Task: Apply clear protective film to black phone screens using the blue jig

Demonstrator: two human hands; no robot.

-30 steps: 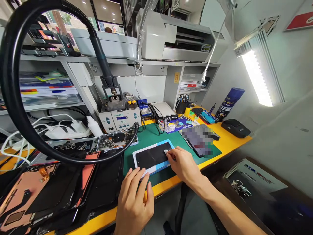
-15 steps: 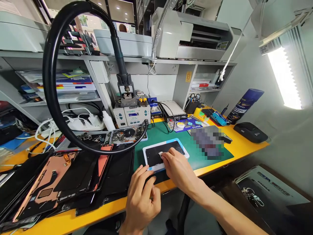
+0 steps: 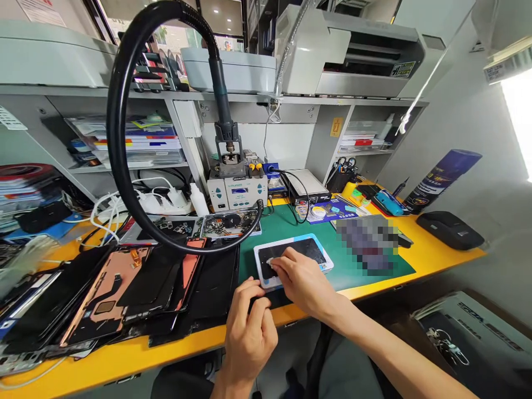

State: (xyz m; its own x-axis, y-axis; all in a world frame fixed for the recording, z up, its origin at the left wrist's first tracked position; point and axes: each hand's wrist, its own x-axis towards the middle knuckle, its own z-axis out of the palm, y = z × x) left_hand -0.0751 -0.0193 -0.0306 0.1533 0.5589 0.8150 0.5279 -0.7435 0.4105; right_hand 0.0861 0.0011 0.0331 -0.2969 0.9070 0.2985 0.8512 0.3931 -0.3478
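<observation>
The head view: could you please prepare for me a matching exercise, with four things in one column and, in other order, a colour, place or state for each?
Column one
1. Mat
2. Right hand
3. Spray can
4. Left hand

Column two
A. blue-capped, near the black case
B. fingers pinching a small white piece
C. fingertips at the near left corner of the white-framed panel
D. green, under that panel

Right pairs: 1-D, 2-B, 3-A, 4-C.
</observation>
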